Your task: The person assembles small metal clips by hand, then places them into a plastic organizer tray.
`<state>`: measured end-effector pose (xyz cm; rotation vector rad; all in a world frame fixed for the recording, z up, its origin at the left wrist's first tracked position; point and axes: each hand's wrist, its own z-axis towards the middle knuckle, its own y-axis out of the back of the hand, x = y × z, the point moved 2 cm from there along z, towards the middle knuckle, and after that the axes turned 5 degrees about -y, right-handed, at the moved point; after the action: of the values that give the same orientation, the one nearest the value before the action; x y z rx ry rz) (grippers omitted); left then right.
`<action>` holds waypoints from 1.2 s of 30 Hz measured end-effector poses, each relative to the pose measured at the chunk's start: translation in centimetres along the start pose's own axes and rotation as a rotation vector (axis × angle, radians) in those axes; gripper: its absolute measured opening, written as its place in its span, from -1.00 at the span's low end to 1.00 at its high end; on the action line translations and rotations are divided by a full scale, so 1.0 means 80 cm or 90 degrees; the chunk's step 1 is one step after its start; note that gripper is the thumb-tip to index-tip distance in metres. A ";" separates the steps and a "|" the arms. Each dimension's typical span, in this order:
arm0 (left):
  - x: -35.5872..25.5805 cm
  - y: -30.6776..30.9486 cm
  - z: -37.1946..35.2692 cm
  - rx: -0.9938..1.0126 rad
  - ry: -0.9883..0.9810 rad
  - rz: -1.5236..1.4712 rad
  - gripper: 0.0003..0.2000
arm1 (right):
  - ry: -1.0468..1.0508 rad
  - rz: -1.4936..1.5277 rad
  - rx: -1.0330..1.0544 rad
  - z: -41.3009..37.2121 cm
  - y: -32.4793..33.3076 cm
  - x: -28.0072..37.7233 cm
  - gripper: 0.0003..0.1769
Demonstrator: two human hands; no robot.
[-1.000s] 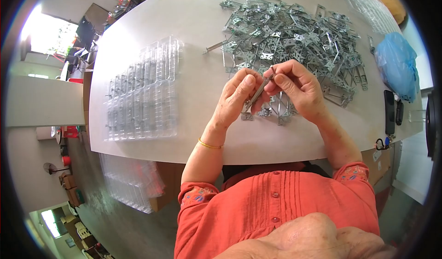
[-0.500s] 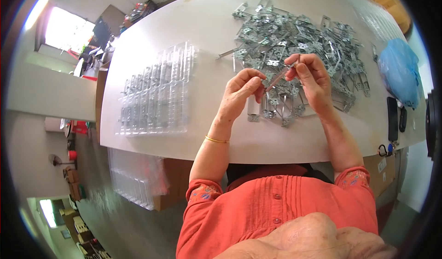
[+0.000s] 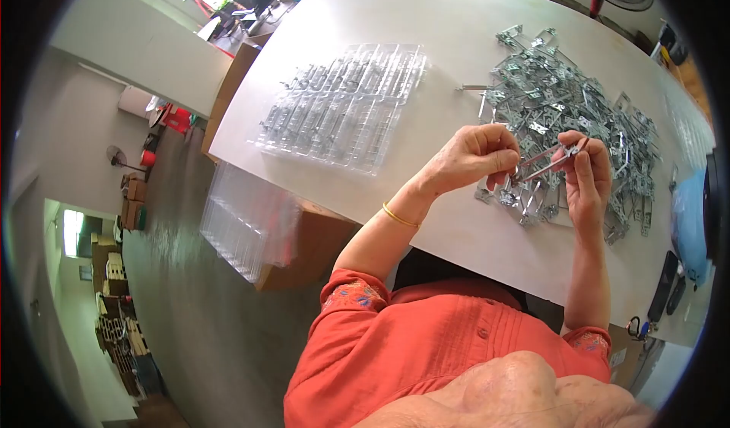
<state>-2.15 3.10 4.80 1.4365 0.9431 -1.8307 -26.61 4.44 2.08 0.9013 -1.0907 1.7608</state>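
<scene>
The right hand held one end of a thin metal part. Its thumb and fingers were pinched close together on that end. The left hand was pinched too, with its thumb and fingertips at the other end of the same part. So the metal part was between the two hands, tilted, with its right end higher in the view. It was up in front of the near edge of a big pile of metal parts.

The pile sat on the right side of the white bench, all jumbled up. One part poked out from its left side. A clear tray lay on the bench, left of the pile and well apart from it. Rows of metal parts were in the tray, mostly toward its left side, but shine made them hard to count.

A yellow bangle was around the left wrist. The person wore a red shirt. Below the bench edge, more clear trays were by a brown box. A blue bag was far to the right, near a flat black thing.
</scene>
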 end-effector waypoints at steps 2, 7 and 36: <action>-0.013 -0.001 -0.017 -0.011 -0.008 0.040 -0.90 | -0.019 -0.007 0.015 -0.003 -0.010 0.004 -0.78; -0.026 0.006 -0.068 -0.033 0.011 0.066 -0.93 | -0.070 0.016 0.085 -0.013 -0.030 -0.003 -0.81; -0.064 0.210 -0.181 -0.424 0.147 0.755 -0.86 | -0.413 -0.023 0.441 -0.085 -0.119 -0.080 -0.92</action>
<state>20.40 6.13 4.91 1.2988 0.4899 -0.4320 -16.44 11.30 -3.05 2.0014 -0.8119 1.8890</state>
